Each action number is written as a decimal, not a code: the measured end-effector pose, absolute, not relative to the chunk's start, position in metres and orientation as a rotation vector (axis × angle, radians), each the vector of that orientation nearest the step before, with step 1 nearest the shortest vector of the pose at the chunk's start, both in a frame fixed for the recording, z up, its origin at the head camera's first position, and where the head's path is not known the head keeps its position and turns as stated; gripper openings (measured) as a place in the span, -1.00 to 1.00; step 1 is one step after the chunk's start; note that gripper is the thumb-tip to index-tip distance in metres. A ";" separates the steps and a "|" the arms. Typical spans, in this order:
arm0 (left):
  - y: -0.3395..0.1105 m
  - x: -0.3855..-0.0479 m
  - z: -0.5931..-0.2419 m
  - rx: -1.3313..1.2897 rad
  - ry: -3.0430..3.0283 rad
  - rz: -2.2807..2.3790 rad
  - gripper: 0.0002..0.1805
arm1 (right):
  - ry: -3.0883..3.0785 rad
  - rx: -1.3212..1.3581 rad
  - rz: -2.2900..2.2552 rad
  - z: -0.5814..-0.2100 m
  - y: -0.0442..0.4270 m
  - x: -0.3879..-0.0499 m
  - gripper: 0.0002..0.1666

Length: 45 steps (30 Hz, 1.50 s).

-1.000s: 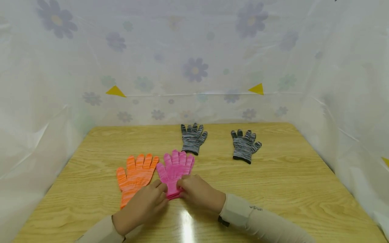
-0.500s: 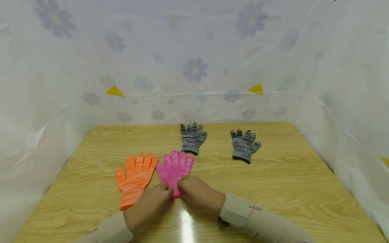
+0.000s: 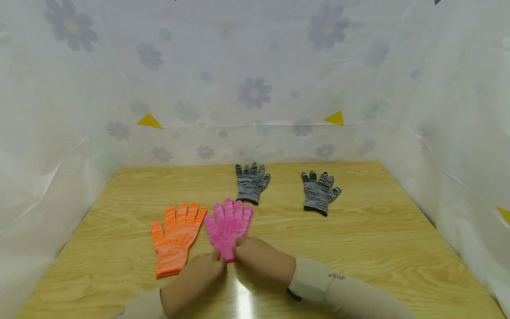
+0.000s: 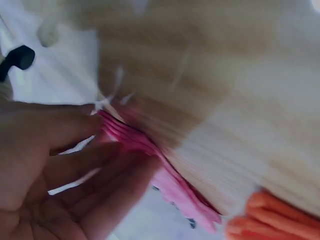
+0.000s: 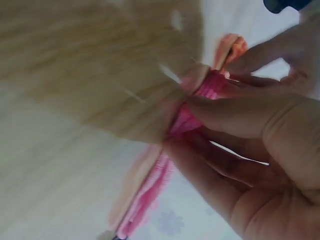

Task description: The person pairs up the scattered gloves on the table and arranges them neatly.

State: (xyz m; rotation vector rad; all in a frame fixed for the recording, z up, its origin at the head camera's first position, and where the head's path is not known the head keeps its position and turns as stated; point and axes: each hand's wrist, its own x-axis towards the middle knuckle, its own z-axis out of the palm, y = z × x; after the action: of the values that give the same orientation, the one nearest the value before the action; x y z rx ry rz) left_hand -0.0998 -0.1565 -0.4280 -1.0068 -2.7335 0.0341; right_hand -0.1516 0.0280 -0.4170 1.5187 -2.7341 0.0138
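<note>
A pink knit glove point(image 3: 229, 226) lies palm-down or palm-up, I cannot tell which, with its fingers pointing away and more pink layers under its right edge. My left hand point(image 3: 197, 277) pinches the left corner of its cuff; in the left wrist view thumb and fingers meet on the layered pink cuff point(image 4: 132, 137). On the cuff's right side my right hand point(image 3: 263, 260) grips with thumb and fingertips, also seen in the right wrist view around the pink cloth point(image 5: 186, 120). An orange knit glove point(image 3: 175, 239) lies flat just left of the pink one, its cuff near my left hand.
Two grey-black knit gloves lie farther back: one glove point(image 3: 252, 184) behind the pink one, another glove point(image 3: 318, 192) to the right. All rest on a wood-grain table point(image 3: 378, 230), with white flowered sheeting point(image 3: 255, 53) along its back and sides.
My left hand has shifted right and nearer the person, from beside the orange glove onto the pink cuff, uncovering the orange cuff. My right hand has slid slightly down the pink glove.
</note>
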 end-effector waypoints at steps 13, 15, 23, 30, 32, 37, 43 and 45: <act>-0.154 -0.086 -0.433 -0.995 -2.732 0.008 -0.66 | -2.700 1.584 -0.239 -0.410 0.036 -0.140 -0.91; -0.155 -0.086 -0.433 -1.010 -2.744 0.001 -0.64 | -2.682 1.600 -0.229 -0.410 0.036 -0.139 -0.92; -0.160 -0.083 -0.431 -1.059 -2.810 0.011 -0.52 | -2.631 1.658 -0.262 -0.413 0.038 -0.141 -0.90; -0.163 -0.084 -0.428 -1.106 -2.774 -0.027 -0.55 | -2.808 1.611 0.068 -0.400 0.046 -0.164 -0.80; -0.163 -0.086 -0.428 -1.114 -2.778 -0.023 -0.55 | -2.857 1.491 0.286 -0.394 0.050 -0.180 -0.77; -0.162 -0.087 -0.426 -1.123 -2.814 -0.036 -0.54 | -2.904 1.143 0.641 -0.389 0.058 -0.218 -0.71; -0.162 -0.087 -0.426 -1.121 -2.819 -0.025 -0.51 | -2.982 0.892 0.816 -0.397 0.057 -0.241 -0.71; -0.162 -0.087 -0.427 -1.117 -2.810 -0.019 -0.51 | -2.996 0.851 0.826 -0.403 0.056 -0.248 -0.71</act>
State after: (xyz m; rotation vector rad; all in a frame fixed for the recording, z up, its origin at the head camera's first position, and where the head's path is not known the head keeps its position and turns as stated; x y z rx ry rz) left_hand -0.0872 -0.1621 -0.4265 -1.1166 -2.8100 -0.0194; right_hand -0.2477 0.0556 -0.4028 0.8509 -2.9958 0.8260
